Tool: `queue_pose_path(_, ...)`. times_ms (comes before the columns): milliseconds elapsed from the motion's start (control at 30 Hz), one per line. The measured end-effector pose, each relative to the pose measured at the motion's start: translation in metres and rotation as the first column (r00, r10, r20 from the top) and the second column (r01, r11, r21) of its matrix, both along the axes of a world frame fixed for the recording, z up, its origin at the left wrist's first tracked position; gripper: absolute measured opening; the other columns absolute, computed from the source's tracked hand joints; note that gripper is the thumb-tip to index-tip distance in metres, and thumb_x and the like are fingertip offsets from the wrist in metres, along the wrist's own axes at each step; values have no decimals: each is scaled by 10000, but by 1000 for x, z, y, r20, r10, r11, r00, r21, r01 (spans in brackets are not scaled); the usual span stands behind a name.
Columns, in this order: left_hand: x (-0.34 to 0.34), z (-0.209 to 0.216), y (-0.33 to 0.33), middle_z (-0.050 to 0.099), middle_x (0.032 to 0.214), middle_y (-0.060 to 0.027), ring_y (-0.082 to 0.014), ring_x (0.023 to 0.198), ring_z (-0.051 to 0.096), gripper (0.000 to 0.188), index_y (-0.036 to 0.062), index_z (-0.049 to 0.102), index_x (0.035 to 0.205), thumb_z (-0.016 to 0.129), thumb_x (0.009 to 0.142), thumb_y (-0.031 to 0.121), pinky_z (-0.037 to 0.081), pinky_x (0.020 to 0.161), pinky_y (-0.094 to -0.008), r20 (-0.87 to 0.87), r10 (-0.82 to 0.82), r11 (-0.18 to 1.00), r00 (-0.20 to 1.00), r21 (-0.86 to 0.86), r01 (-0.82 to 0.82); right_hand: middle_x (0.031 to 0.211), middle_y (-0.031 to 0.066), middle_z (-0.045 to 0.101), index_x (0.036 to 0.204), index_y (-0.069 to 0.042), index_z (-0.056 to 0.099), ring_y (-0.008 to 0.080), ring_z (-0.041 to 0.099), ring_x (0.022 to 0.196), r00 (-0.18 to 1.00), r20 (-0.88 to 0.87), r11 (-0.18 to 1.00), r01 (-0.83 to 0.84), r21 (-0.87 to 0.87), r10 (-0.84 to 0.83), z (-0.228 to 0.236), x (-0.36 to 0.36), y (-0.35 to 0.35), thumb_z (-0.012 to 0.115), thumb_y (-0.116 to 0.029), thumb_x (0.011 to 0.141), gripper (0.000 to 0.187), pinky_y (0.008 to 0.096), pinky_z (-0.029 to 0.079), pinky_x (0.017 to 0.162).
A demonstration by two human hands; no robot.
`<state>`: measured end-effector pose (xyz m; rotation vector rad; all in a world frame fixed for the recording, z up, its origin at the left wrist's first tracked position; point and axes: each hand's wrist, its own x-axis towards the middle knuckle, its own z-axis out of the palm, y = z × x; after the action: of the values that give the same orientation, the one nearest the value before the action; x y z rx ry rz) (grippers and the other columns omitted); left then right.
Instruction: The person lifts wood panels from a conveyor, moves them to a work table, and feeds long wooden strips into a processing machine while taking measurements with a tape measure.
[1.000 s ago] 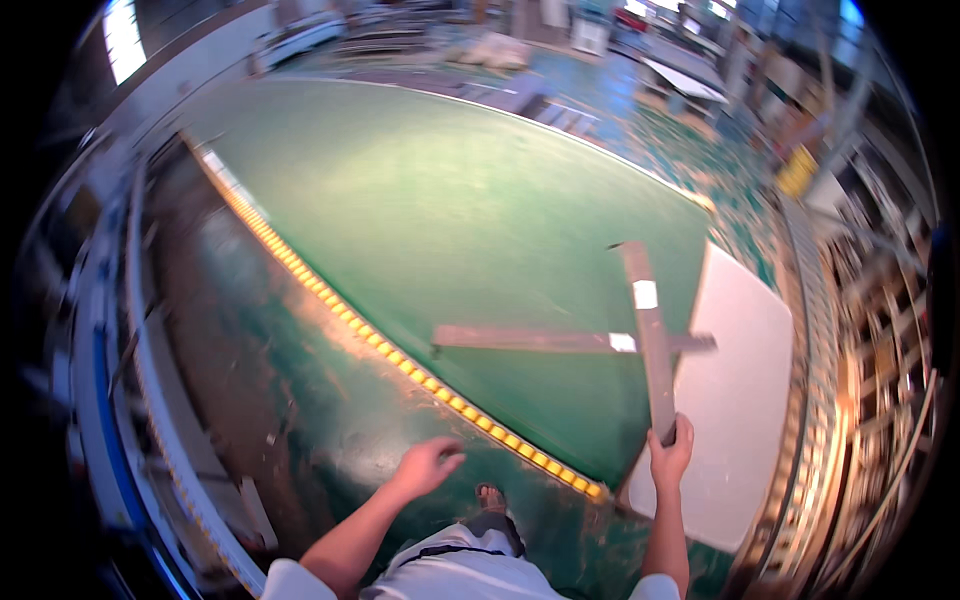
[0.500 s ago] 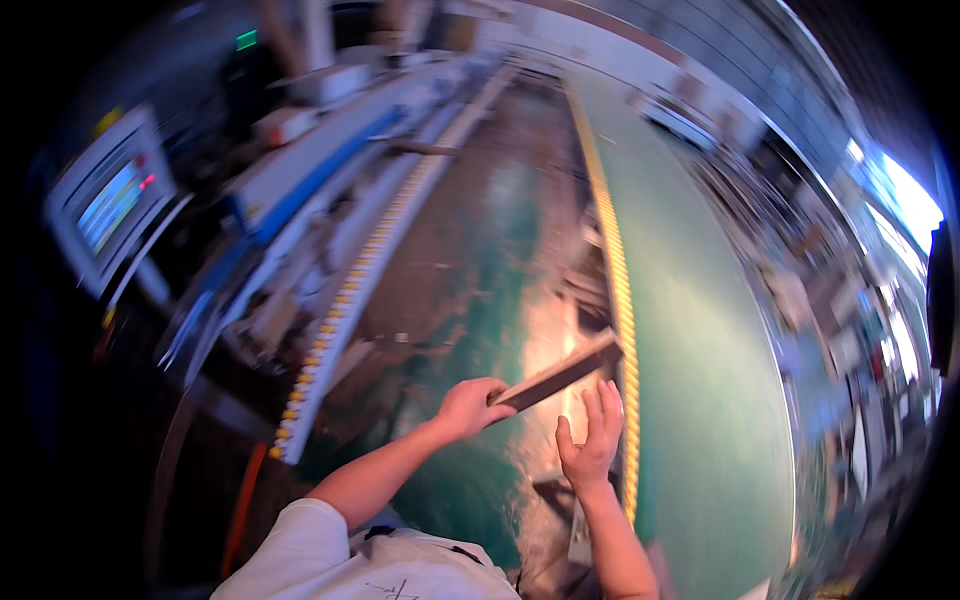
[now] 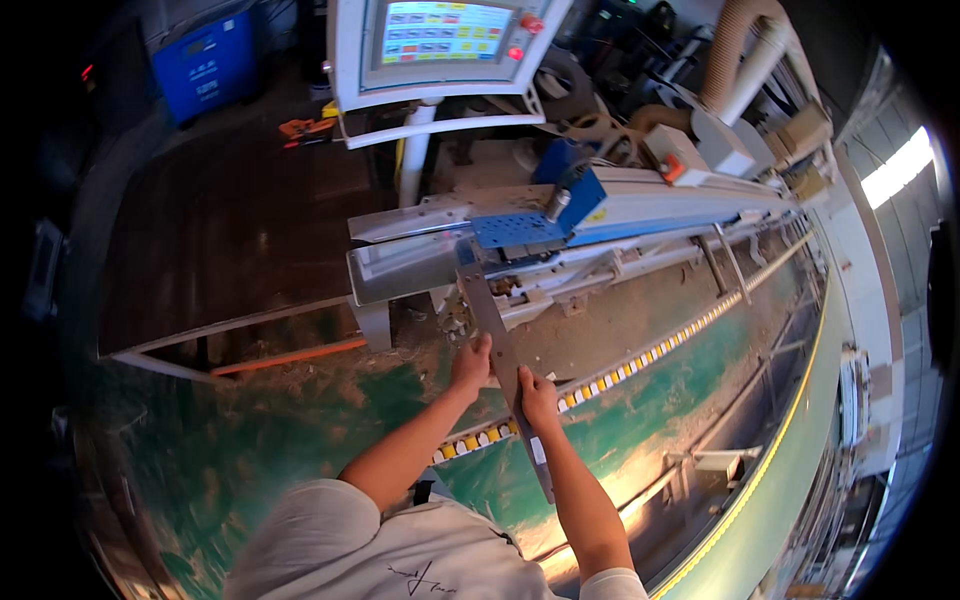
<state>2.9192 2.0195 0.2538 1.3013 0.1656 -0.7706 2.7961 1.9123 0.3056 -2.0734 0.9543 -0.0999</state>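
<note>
A long narrow brown board [image 3: 496, 325], with a small white label near its close end, slants away from my body. My left hand [image 3: 470, 364] is closed on the board's left edge, thumb uppermost. A little nearer to me, my right hand [image 3: 540, 401] grips the right edge. The board's far end reaches the front end of a long machine, beside its perforated blue plate [image 3: 515, 231] and metal infeed ledge [image 3: 410, 262]. Whether that end rests on the ledge or hovers over it I cannot tell. The undersides of both hands' grips are hidden.
A control panel with a lit screen [image 3: 446, 32] stands above the machine. To the left is a dark brown table [image 3: 240, 230]. A rail of yellow and white rollers [image 3: 607, 380] crosses behind my right hand. A green belt surface [image 3: 790, 470] lies right, and a blue cabinet [image 3: 208, 62] far left.
My view has swung left to the machine's front end. The board has moved there and now points away from me. My right hand, open beside it before, now grips it too.
</note>
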Motion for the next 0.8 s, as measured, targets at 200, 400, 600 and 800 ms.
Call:
queue_pose_path(200, 90, -20, -34, 646, 774, -67, -234, 791, 702, 365, 40, 639, 977, 527, 1042, 381, 583, 689, -422, 93, 51, 978, 994, 199, -69, 777, 277, 651, 990, 56, 697, 314, 665, 761, 998, 16, 996, -65, -56, 66, -34, 80, -31, 544, -483, 1002, 560, 439, 488, 729)
queue_pose_path(400, 130, -23, -58, 713, 1014, -161, -363, 1009, 670, 504, 36, 649, 1230, 489, 1020, 465, 513, 904, -479, 189, -4, 881, 982, 466, -86, 743, 271, 620, 972, 47, 701, 327, 623, 725, 986, 73, 988, -152, 20, 150, -46, 130, -54, 534, -482, 1006, 556, 427, 482, 722)
queue_pose_path(600, 125, 6, -77, 678, 1183, -213, -397, 1114, 626, 553, 21, 624, 1261, 455, 1016, 486, 479, 953, -490, 189, 5, 796, 982, 594, -118, 865, 135, 698, 1010, 56, 698, 203, 605, 814, 958, 219, 934, -243, 263, 188, -60, 194, -84, 552, -492, 1003, 567, 350, 491, 768)
queue_pose_path(800, 122, 1, -88, 703, 1079, -228, -428, 1051, 649, 467, 49, 678, 1179, 498, 1011, 446, 489, 893, -496, 232, 99, 772, 968, 596, -221, 1010, 84, 688, 1126, 76, 665, 156, 615, 848, 981, 152, 780, -190, 596, 123, -71, 229, -102, 601, -520, 971, 619, 316, 500, 769)
